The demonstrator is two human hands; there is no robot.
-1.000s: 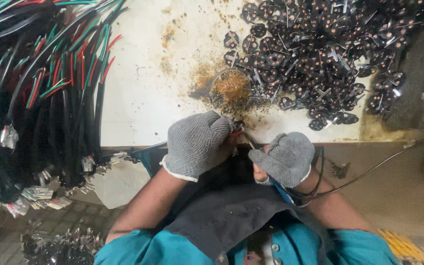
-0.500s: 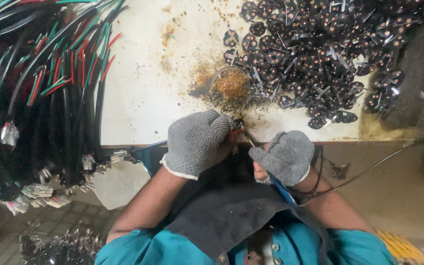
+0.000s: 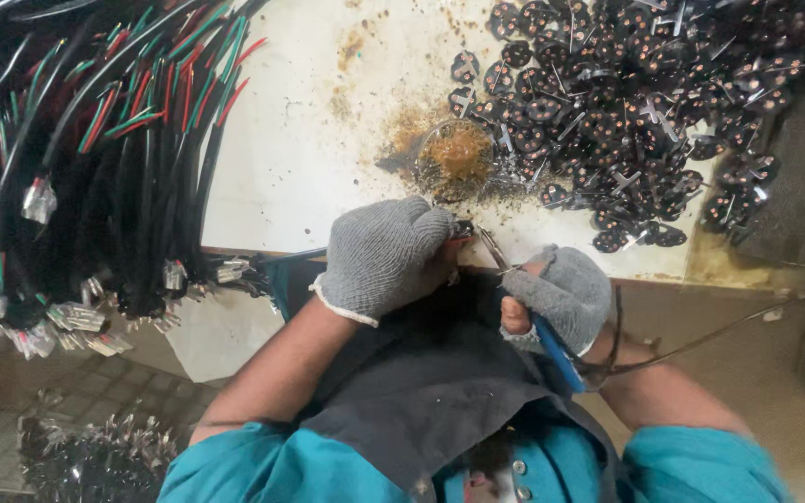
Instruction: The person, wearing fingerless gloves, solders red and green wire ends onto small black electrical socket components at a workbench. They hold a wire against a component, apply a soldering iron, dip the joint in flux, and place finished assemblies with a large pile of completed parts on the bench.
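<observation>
your left hand (image 3: 386,253), in a grey knit glove, is closed around a small part (image 3: 461,228) at the near edge of the white table (image 3: 300,158); what it is stays hard to tell. your right hand (image 3: 559,293) grips a blue-handled soldering iron (image 3: 552,345), its tip touching that part. a rusty dish (image 3: 457,156) sits just beyond, black plug pieces (image 3: 626,102) far right, wire bundles (image 3: 86,168) left.

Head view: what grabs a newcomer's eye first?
Two grey-gloved hands meet at the table edge: the left hand pinches a small part, the right hand holds a blue-handled soldering iron to it. A heap of black plug inserts fills the upper right; cable bundles hang left.
</observation>
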